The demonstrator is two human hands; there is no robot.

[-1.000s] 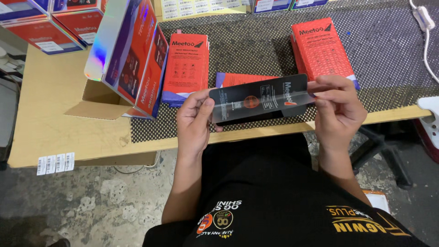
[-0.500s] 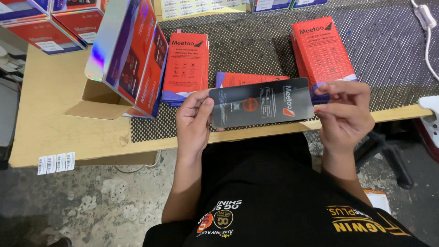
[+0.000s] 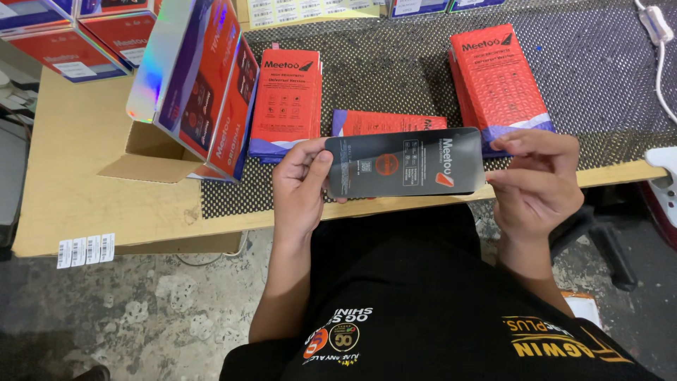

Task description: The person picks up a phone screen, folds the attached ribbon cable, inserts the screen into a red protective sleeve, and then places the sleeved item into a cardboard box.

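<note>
One dark glossy screen-protector sheet (image 3: pixel 405 162) was pinched by both hands above the table edge: left hand (image 3: pixel 300 190) closed on its left end, right hand (image 3: pixel 539 180) on its right. Three red flat packs (image 3: pixel 285 99) lay on black mesh matting (image 3: pixel 592 77). Tan table (image 3: pixel 84 204), concrete floor.

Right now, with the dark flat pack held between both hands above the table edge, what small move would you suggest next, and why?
Probably lower the dark flat pack onto the red pack lying just behind it. Left hand and right hand pinch it only at its ends, level and clear of the table, and red packs of the same shape already lie sorted on the mesh mat.
</note>
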